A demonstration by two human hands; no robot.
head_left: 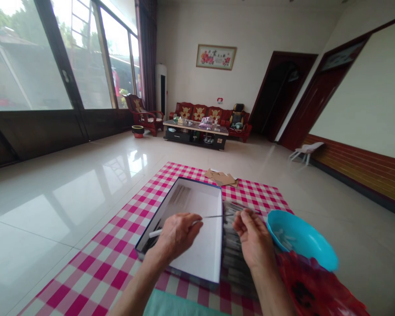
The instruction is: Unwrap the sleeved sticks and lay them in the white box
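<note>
My left hand [179, 232], above the box, is closed around a slim white tube [155, 233] whose rear end sticks out behind the fist. From its front a thin dark rod [213, 216] runs across to the pinched fingertips of my right hand [253, 232]. Under both hands lies a shallow, white-lined box [204, 259] with a dark blue rim. Several slim pale sticks [181, 195] rest at its far end, and dark ones lie near its left wall. A blurred pile of dark thin sticks [233, 254] is beside the box, partly behind my right hand.
A blue bowl [325, 256] holding small clear pieces stands at right, with a red patterned dish [319, 289] in front. Torn cardboard [222, 177] lies at the far edge of the checked cloth [112, 245]. Green cloth [177, 305] shows nearest me. A coffee table [194, 131] stands farther off.
</note>
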